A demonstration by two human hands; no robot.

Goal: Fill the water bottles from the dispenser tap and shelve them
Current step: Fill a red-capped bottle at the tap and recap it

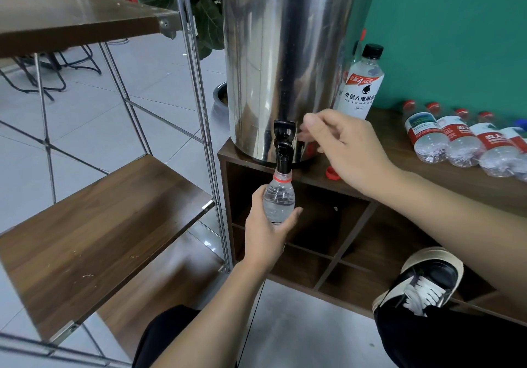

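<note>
the left hand [266,233] has its fingers wrapped round the body of a clear plastic water bottle with a red neck ring [279,198], holding its mouth up against the black dispenser tap [283,146] directly above those fingers. the right hand [346,150] hovers loosely open just right of the tap lever, gripping nothing. thin plastic should dent easily and grow heavier as it fills (likely slick if wet), so a mid-body hold seems safest.
</note>
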